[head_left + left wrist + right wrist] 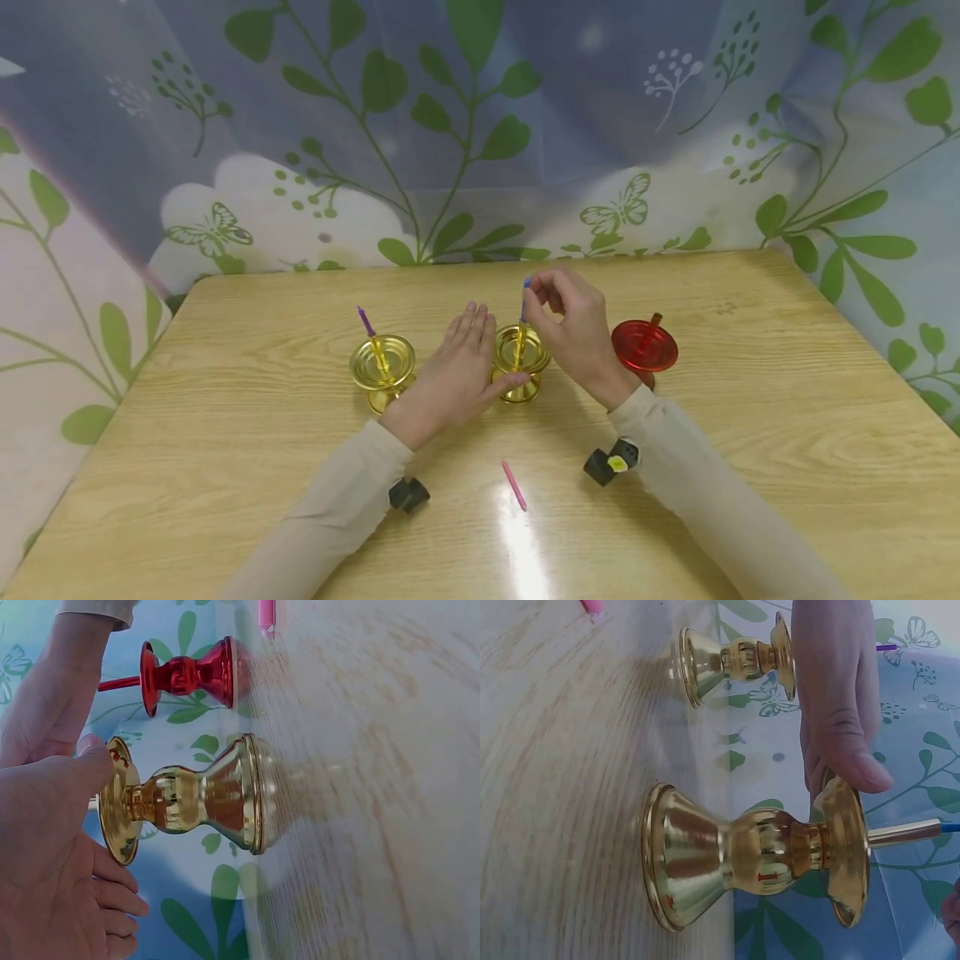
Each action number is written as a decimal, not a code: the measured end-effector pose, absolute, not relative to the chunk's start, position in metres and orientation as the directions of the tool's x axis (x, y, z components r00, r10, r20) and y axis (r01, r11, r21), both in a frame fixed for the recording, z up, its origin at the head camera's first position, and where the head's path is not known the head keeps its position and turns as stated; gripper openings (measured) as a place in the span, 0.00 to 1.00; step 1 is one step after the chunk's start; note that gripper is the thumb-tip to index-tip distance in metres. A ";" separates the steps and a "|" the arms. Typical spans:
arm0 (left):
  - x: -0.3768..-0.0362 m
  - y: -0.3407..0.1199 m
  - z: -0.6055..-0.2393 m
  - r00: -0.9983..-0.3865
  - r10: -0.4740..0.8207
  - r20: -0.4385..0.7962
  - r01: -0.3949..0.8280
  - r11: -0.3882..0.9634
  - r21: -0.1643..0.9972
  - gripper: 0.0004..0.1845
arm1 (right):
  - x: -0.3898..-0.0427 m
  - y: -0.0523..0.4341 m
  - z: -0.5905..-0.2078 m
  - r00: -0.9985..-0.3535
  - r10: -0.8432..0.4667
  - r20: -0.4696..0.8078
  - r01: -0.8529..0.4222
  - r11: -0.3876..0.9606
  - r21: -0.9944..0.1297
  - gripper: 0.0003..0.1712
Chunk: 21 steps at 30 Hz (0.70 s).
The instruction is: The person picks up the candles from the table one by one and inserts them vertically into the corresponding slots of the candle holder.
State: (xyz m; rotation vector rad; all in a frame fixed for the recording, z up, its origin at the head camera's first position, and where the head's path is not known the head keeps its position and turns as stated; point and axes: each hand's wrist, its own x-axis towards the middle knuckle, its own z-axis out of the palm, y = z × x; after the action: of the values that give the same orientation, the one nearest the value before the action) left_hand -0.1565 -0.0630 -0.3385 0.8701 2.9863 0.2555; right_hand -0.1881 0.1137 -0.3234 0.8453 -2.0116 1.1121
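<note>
A gold candle holder (519, 389) stands upright at the middle of the table, a slim blue candle (523, 312) at the top of its stem tube. My right hand (577, 325) pinches the upper part of that candle between thumb and fingertips. Beside the holder, my left hand (467, 358) has its fingers straight and together. Its thumb (859, 765) is at the rim of the holder's dish in the right wrist view. Further left, a second gold candle holder (362, 372) carries a purple candle (365, 322), partly behind my left wrist.
To the right, a red candle holder (649, 354) stands with a bare stem, partly behind my right wrist. A pink candle (513, 486) lies on the wooden table (225, 500) between my forearms. Behind the table hangs a leaf-patterned cloth (555, 133).
</note>
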 end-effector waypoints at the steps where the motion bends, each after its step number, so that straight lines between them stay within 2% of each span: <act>1: -0.157 -0.063 -0.339 -0.845 0.535 0.023 0.531 0.832 0.162 0.49 | -0.188 0.113 -0.324 -0.547 -0.220 0.808 -0.797 0.432 -0.422 0.02; 8: -0.157 -0.062 -0.339 -0.844 0.535 0.026 0.533 0.833 0.147 0.48 | -0.189 0.112 -0.331 -0.467 -0.233 0.853 -0.834 0.436 -0.338 0.02; 21: -0.158 -0.062 -0.340 -0.844 0.535 0.041 0.535 0.834 0.130 0.49 | -0.190 0.112 -0.336 -0.429 -0.227 0.874 -0.861 0.394 -0.320 0.03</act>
State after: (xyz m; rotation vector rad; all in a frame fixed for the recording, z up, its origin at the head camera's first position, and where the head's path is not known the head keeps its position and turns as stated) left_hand -0.1578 -0.0623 -0.3403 0.8788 3.0117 0.2156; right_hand -0.1904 0.1124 -0.3355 0.9356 -1.8819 1.0416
